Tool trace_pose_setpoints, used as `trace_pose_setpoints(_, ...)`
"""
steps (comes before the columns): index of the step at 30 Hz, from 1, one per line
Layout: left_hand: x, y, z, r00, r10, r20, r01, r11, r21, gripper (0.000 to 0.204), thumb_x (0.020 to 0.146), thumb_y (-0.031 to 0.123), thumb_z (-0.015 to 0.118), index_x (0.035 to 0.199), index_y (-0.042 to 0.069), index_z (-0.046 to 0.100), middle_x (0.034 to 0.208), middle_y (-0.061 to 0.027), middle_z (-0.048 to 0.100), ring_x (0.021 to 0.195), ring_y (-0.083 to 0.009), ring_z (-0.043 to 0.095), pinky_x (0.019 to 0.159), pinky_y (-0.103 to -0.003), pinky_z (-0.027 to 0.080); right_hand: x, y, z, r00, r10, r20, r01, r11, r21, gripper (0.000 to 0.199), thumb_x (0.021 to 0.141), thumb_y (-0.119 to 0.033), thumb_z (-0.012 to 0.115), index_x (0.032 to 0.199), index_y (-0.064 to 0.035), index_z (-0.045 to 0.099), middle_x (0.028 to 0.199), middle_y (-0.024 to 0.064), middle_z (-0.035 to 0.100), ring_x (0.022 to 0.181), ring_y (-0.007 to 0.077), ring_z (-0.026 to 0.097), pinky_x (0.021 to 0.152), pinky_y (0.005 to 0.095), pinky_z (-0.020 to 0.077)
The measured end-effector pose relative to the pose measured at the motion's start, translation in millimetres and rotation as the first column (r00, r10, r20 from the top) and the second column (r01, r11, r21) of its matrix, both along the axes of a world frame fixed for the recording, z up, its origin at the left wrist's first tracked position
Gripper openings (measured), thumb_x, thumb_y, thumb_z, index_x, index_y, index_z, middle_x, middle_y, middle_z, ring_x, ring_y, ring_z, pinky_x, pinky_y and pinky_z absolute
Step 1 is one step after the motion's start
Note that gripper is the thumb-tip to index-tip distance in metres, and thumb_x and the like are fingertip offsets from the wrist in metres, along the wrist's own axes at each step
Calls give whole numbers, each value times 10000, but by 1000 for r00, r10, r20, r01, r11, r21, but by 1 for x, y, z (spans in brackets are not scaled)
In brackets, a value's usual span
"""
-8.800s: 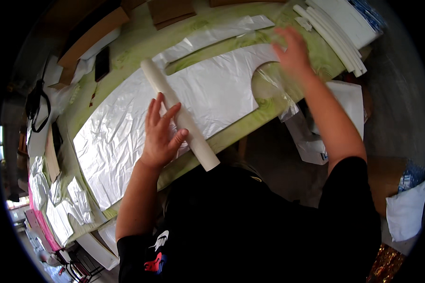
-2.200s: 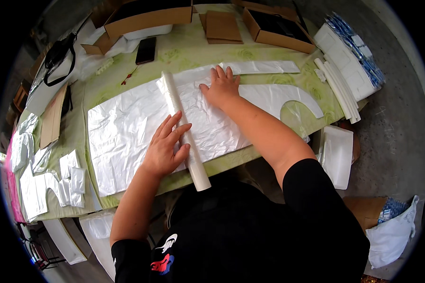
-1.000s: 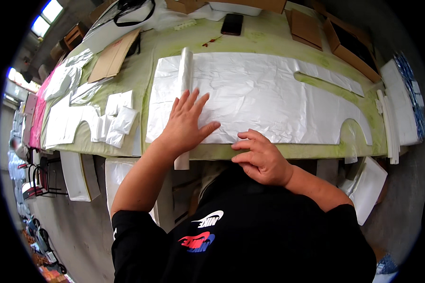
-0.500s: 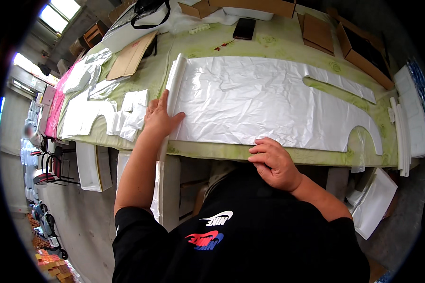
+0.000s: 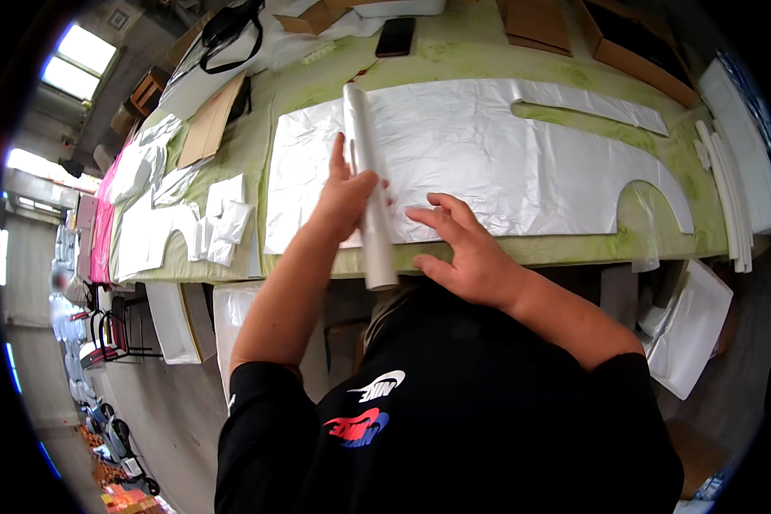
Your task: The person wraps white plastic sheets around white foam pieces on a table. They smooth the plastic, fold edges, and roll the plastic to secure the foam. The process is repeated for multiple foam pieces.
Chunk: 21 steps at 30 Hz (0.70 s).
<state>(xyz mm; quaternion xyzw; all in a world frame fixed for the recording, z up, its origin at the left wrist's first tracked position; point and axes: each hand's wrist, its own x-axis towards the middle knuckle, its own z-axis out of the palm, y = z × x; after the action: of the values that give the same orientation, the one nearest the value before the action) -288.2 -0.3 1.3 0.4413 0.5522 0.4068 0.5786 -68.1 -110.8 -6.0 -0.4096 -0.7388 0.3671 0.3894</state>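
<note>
A long white roll (image 5: pixel 365 163) lies across a shiny silver-white film sheet (image 5: pixel 488 163) spread on a green-topped table (image 5: pixel 522 250). My left hand (image 5: pixel 344 199) rests flat against the roll's left side, fingers up along it, thumb over it. My right hand (image 5: pixel 467 257) sits just right of the roll near the table's front edge, fingers spread and curled, pressing on the film. The roll's near end overhangs the front edge.
White cut pieces (image 5: pixel 218 224) lie at the table's left end. A black phone (image 5: pixel 396 36), cardboard pieces (image 5: pixel 207 128) and open cardboard boxes (image 5: pixel 634 43) line the far side. White strips (image 5: pixel 728 188) lie at the right end. White sheets (image 5: pixel 690 321) hang below the table.
The roll has moved right across the film, my left hand with it. My right hand came up from the table's front edge onto the film beside the roll.
</note>
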Motion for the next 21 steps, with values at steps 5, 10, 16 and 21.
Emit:
trace_pose_setpoints(5,78,-5,-9,826,124,549,-79,991,-105,1032,831,-39,489,1648,358,0,1232,-169,501,933,-288,600,817,-484,576,2,15,2,984,-29,-174,-19,964,-264,736,916,-311,738,1547,-134,402,1428,271,526,1302,404,545,1100,428,441)
trace_pose_setpoints(10,93,4,-29,983,-109,145,102,993,54,917,846,31,529,1653,271,165,1382,-214,457,1123,-325,562,936,-476,538,30,3,2,998,-23,-52,2,927,-375,804,911,-247,678,1610,-148,294,1402,275,570,1270,381,593,1078,413,464)
trace_pose_setpoints(16,100,38,-31,450,23,-893,585,748,314,521,909,359,591,1415,240,631,1647,-136,346,1519,-497,215,1216,-572,237,57,-12,22,993,19,113,44,845,-533,865,878,-208,682,1630,-190,256,1280,267,650,1130,384,668,982,436,517)
trace_pose_setpoints(21,102,100,-17,601,-156,-784,489,847,206,477,937,363,640,1382,194,657,1652,-75,345,1535,-432,207,1219,-536,240,78,-28,29,941,-5,339,163,883,-440,891,847,-256,687,1626,-209,257,1253,277,648,1082,444,654,939,468,530)
